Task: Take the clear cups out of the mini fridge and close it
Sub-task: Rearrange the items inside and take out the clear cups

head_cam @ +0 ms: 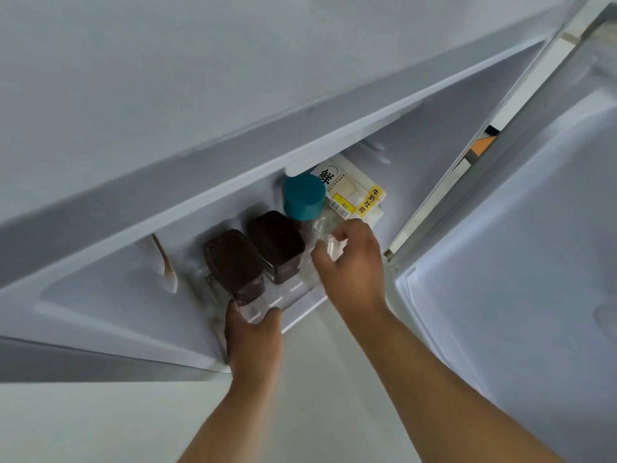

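Left hand curled round clear cup at shelf front edge; right hand pinching second clear cup just beside teal-lidded jar. Best lifted straight out, clear of brown-lidded containers, without squeezing thin walls; then fridge door swung shut.

I see the white fridge shelf carrying two dark-lidded containers side by side, the left container nearer the front edge and the right container just beside it, a little further in. Behind them stands a teal-lidded jar, and at the back lies a white packet with yellow labels. A front cup of clear plastic is at the shelf's front lip and a second clear cup is between the right container and the packet, though I cannot tell whether either one rests on the shelf.
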{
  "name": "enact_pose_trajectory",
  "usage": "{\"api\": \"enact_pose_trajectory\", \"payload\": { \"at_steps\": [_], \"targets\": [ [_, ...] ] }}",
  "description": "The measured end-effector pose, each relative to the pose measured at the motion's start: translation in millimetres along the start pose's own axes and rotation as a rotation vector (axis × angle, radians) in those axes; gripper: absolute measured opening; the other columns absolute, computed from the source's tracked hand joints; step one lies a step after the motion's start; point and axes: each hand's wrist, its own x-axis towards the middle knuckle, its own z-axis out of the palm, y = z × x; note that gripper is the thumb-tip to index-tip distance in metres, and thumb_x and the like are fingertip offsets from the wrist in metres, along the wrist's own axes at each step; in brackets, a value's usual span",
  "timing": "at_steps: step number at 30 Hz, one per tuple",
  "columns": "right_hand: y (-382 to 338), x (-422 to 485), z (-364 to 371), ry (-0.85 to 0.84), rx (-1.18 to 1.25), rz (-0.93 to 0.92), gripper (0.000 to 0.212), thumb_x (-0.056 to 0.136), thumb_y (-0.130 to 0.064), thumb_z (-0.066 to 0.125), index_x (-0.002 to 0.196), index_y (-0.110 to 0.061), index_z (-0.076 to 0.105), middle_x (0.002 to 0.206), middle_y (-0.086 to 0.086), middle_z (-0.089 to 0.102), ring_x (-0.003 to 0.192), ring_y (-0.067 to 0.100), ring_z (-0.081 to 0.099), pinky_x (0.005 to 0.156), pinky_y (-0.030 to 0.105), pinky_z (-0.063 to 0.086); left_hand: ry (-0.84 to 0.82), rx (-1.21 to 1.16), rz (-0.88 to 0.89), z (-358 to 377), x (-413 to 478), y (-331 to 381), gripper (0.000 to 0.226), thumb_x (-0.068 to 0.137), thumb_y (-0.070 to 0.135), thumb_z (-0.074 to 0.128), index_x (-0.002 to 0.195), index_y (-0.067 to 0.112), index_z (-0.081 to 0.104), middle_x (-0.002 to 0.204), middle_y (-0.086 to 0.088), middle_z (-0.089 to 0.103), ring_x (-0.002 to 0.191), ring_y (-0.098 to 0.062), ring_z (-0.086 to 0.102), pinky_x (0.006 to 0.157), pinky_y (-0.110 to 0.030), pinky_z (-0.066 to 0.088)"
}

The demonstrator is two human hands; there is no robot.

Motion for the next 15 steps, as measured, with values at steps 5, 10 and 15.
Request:
{"api": "enact_pose_trajectory", "payload": {
  "at_steps": [5,10,15],
  "targets": [
    [15.8,13.2,10.7,0.02,-0.066,0.317,0.059,0.075,-0.055,0.084,0.113,-0.026,0.048,0.104,-0.008,0.053,0.096,0.017,0.053,0.076,0.035,0.052,-0.072,0.057,0.007,2.2,-6.1,-14.1,0.05,0.084,0.029,0.071,0.131,0.026,0.055,0.132,0.003,0.062,0.104,-0.025,0.069,0.088,-0.043,0.057],
    [14.6,18.1,33.5,0.022,-0.088,0.495,0.076,0.067,-0.069,0.083,0.103,-0.028,0.031,0.1,0.0,0.051,0.097,0.027,0.055,0.075,0.038,0.046,-0.222,0.315,0.133,3.8,-7.8,-13.4,0.013,0.086,0.031,0.068,0.096,0.035,0.06,0.101,0.015,0.07,0.091,-0.001,0.063,0.072,-0.03,0.047],
    [18.9,18.0,45.1,0.043,-0.064,0.564,0.091,0.069,-0.065,0.084,0.131,-0.02,0.035,0.128,0.006,0.058,0.117,0.03,0.052,0.096,0.042,0.046,-0.26,0.411,0.202,7.4,-4.6,-8.0,0.012,0.088,0.029,0.068,0.09,0.035,0.058,0.096,0.019,0.067,0.089,0.003,0.061,0.078,-0.032,0.048]
  ]
}}
